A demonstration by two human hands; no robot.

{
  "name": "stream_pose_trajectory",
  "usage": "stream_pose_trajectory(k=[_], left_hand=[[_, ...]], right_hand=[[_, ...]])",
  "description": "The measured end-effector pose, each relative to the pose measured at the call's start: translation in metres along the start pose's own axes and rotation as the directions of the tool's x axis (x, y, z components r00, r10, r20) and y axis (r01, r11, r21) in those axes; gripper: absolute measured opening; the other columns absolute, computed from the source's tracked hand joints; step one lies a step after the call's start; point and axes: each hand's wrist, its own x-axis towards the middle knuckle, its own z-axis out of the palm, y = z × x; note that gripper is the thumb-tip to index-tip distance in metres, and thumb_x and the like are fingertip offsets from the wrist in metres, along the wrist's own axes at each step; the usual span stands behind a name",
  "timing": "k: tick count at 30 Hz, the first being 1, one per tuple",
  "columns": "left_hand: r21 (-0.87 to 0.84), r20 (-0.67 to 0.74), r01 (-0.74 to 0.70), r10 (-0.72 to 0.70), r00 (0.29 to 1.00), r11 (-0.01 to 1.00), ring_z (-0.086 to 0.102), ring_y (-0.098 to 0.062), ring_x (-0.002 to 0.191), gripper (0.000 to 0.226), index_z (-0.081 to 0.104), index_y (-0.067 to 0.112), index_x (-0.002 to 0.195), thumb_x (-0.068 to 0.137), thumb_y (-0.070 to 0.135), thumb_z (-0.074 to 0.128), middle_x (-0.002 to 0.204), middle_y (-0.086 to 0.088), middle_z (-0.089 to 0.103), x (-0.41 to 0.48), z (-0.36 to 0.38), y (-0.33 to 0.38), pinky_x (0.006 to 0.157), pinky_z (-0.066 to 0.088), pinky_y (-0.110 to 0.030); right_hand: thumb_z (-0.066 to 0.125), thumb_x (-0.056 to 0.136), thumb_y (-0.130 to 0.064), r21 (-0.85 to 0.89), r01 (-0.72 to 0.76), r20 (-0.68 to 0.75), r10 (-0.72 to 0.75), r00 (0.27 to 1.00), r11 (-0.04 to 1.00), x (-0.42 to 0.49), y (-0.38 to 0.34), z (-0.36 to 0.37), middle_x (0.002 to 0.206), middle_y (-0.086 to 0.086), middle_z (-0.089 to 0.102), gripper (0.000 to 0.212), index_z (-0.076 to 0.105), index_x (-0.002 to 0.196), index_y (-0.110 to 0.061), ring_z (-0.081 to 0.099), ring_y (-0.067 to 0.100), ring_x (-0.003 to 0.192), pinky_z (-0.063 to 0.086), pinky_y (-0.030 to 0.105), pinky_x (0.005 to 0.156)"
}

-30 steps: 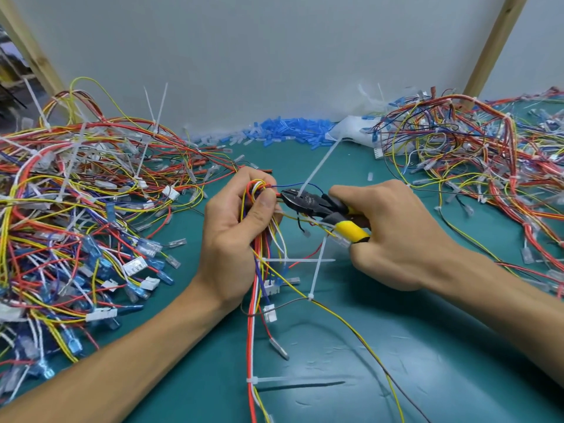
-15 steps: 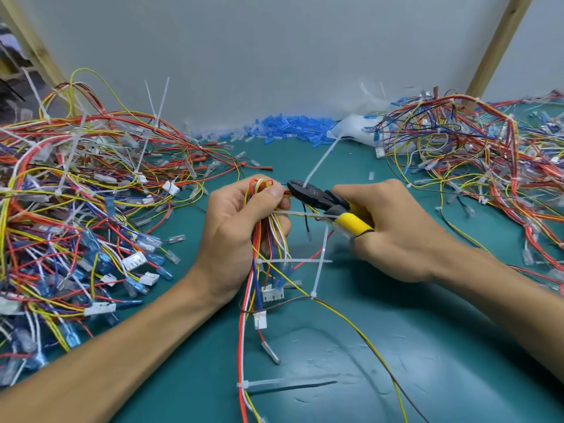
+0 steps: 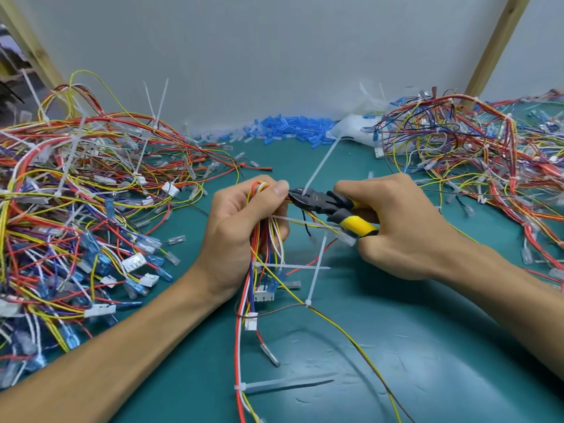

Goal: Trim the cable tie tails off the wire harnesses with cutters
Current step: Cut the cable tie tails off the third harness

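My left hand [image 3: 241,227] grips a wire harness [image 3: 259,288] of red, yellow, white and blue wires, lifted a little over the green mat. My right hand [image 3: 406,227] holds black cutters with yellow handles [image 3: 323,203]. The cutter jaws sit at the base of a long white cable tie tail [image 3: 320,163] that slants up and to the right, just beside my left thumb. More white tie tails stick out lower down: one [image 3: 293,266] lies flat, one [image 3: 316,270] stands nearly upright, and one [image 3: 287,384] lies near the front.
A large tangled heap of harnesses [image 3: 85,209] fills the left side. Another heap [image 3: 482,157] covers the right rear. Blue terminal sleeves [image 3: 287,129] lie along the grey back wall. The green mat [image 3: 427,346] spreads in front, between wooden posts [image 3: 494,47].
The harness and both hands rose slightly. The cutter jaws moved from just beside the long tie tail to its base at my left thumb.
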Motion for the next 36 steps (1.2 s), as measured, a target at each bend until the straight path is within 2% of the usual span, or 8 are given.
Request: stream_pose_trajectory(k=[4,9,13,15,21,26,33,36], left_hand=[[-0.019,-0.004,0.009,-0.01,1.0,1.0,0.027,-0.017,0.042,0.031,0.04,0.001,0.07,0.092,0.015,0.056,0.059,-0.028,0.021,0.001,-0.003,0.0,0.039,0.024,-0.019],[-0.062,0.033,0.01,-0.008,0.999,0.998,0.027,-0.019,0.041,0.016,0.06,0.008,0.074,0.089,0.012,0.054,0.054,-0.02,0.028,0.0,-0.005,0.0,0.04,0.025,-0.019],[-0.036,0.068,-0.034,0.036,0.997,0.999,0.03,-0.019,0.043,0.008,0.061,0.009,0.096,0.09,0.009,0.056,0.056,-0.013,0.027,0.001,-0.005,0.001,0.042,0.025,-0.022],[-0.008,0.069,-0.052,0.052,0.996,0.999,0.033,-0.018,0.042,0.007,0.059,0.011,0.099,0.092,0.009,0.058,0.056,-0.016,0.027,0.002,-0.007,0.001,0.041,0.024,-0.023],[0.036,0.082,-0.06,0.057,0.995,0.998,0.036,-0.021,0.044,0.01,0.06,0.02,0.106,0.099,0.013,0.058,0.059,-0.007,0.05,0.003,-0.008,0.0,0.04,0.031,-0.022],[0.035,0.094,-0.035,0.031,0.995,0.999,0.042,-0.018,0.048,0.008,0.062,0.025,0.101,0.1,0.018,0.059,0.071,-0.013,0.055,0.002,-0.006,0.001,0.042,0.04,-0.021],[0.037,0.078,-0.036,0.033,0.996,0.999,0.044,-0.02,0.057,0.009,0.06,0.025,0.097,0.098,0.017,0.061,0.073,-0.015,0.051,0.002,-0.005,0.001,0.044,0.039,-0.023],[0.055,0.084,-0.045,0.04,0.996,0.997,0.045,-0.02,0.06,0.014,0.06,0.027,0.096,0.096,0.014,0.063,0.074,-0.009,0.05,0.002,-0.006,0.0,0.045,0.037,-0.026]], right_hand=[[0.05,0.077,-0.03,-0.007,-0.006,0.001,0.006,1.0,1.0,-0.001,-0.001,0.002,0.06,0.003,0.034,0.021,0.031,0.07,-0.027,0.031,0.037,0.067,0.034,0.049,0.052],[0.053,0.072,-0.024,-0.038,-0.006,-0.009,0.005,1.0,0.999,-0.001,-0.001,0.002,0.059,0.0,0.034,0.023,0.031,0.07,-0.027,0.032,0.036,0.067,0.033,0.046,0.051],[0.055,0.076,-0.026,-0.067,-0.022,-0.025,0.02,0.999,0.998,0.0,0.001,0.002,0.058,0.005,0.031,0.019,0.038,0.072,-0.018,0.03,0.037,0.066,0.031,0.047,0.051],[0.056,0.079,-0.026,-0.068,-0.032,-0.033,0.03,0.999,0.997,0.0,0.002,0.004,0.059,0.007,0.03,0.023,0.037,0.072,-0.016,0.029,0.038,0.067,0.031,0.048,0.051],[0.052,0.075,-0.026,0.032,-0.103,-0.049,0.105,0.993,0.994,0.0,0.004,0.008,0.058,0.003,0.025,0.02,0.034,0.069,-0.018,0.024,0.034,0.069,0.018,0.036,0.054],[0.052,0.07,-0.022,0.099,-0.144,-0.044,0.149,0.988,0.985,-0.001,0.005,0.009,0.062,0.009,0.028,0.016,0.037,0.068,-0.018,0.025,0.034,0.07,0.018,0.035,0.055],[0.054,0.069,-0.019,0.143,-0.176,-0.024,0.182,0.983,0.974,-0.001,0.004,0.011,0.062,0.012,0.033,0.012,0.043,0.069,-0.015,0.027,0.035,0.07,0.02,0.035,0.055],[0.055,0.07,-0.016,0.148,-0.183,-0.02,0.188,0.982,0.972,-0.001,0.004,0.011,0.064,0.014,0.033,0.015,0.042,0.07,-0.011,0.027,0.036,0.07,0.019,0.036,0.056]])
